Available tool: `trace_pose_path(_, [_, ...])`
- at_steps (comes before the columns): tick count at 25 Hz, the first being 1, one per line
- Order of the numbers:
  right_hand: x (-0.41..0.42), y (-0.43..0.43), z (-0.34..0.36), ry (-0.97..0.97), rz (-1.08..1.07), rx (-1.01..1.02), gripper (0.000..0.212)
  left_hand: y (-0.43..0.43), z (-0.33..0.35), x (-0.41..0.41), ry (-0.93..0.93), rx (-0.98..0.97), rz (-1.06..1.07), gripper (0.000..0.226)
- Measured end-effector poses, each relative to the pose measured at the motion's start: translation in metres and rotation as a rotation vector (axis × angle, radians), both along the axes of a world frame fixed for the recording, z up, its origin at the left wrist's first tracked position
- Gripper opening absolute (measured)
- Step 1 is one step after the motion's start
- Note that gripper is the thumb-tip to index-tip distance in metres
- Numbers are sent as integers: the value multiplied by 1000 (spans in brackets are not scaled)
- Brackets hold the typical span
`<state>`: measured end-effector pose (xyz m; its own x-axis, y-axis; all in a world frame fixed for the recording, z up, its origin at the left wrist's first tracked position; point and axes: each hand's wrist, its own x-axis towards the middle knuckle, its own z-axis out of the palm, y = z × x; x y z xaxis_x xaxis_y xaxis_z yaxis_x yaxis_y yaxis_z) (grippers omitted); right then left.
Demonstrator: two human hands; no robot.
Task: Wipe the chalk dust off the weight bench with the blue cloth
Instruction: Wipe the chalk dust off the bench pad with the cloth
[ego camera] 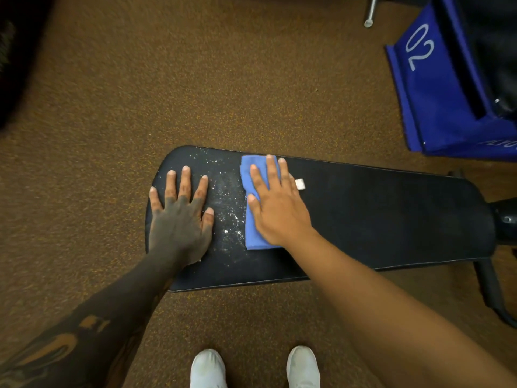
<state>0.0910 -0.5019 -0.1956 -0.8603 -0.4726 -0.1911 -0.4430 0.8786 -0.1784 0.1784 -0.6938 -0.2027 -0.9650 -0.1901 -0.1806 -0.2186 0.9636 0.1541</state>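
Note:
A black padded weight bench (377, 219) lies across the middle of the view over brown speckled flooring. White chalk dust (226, 203) is scattered on its left part. A folded blue cloth (253, 236) lies flat on the pad just right of the dust. My right hand (275, 208) presses flat on top of the cloth, fingers spread and pointing away from me. My left hand (180, 217) rests flat on the bench's left end, fingers apart, holding nothing. A small white tag (300, 184) of the cloth sticks out past my right fingers.
A blue fabric bag marked "02" (436, 88) stands at the upper right beside a metal pole (370, 12). The bench's black frame and leg (500, 278) extend at the right. My two white shoes (254, 368) stand below the bench's near edge.

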Motion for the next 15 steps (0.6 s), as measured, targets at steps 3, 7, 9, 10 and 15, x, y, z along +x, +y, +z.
trace_pose_path(3, [-15,5,2,4,-102,31,58,-2,2,0,-4,1,-3,67])
trace_pose_path(7, [-34,-43,3,-44,-130,-36,57,-2,1,0,0,3,-9,68])
trace_pose_path(9, [-18,-48,1,-17,-25,-41,57,-6,1,2,3,16,9,68])
trace_pose_path(10, [-9,-43,1,-6,25,-31,57,-9,1,3,0,21,22,69])
trace_pose_path(15, [-17,-19,2,8,-21,35,56,-12,2,4,-8,50,33,69])
